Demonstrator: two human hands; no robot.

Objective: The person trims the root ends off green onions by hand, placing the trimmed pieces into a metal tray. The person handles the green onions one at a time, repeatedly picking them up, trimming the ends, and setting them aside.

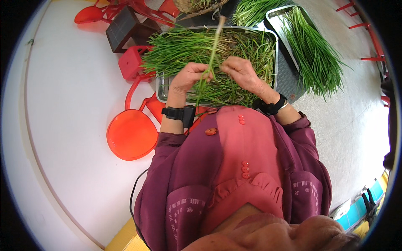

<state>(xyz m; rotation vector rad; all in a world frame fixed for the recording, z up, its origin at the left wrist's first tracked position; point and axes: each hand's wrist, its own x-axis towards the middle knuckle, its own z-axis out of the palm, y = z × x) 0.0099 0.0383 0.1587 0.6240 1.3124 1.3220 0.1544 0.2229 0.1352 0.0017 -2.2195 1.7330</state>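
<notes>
My left hand pinches a few green stalks of what look like garlic chives. Their pale root ends point up and away from me, while the leaf tips hang toward my lap. Close on the right, my right hand has its fingers drawn together; whether a thin scrap is between them is hidden. Both hands are above a wide metal tray. A pile of long chives fills its left side, with leaves over the rim. Loose, partly yellowed leaves and trimmings cover its right side.
Right of the tray, a smaller metal tray holds cleaned-looking chives. Another bunch and a woven basket are at the back. Red chairs, a red plastic stool and a dark box-like stand flank the left.
</notes>
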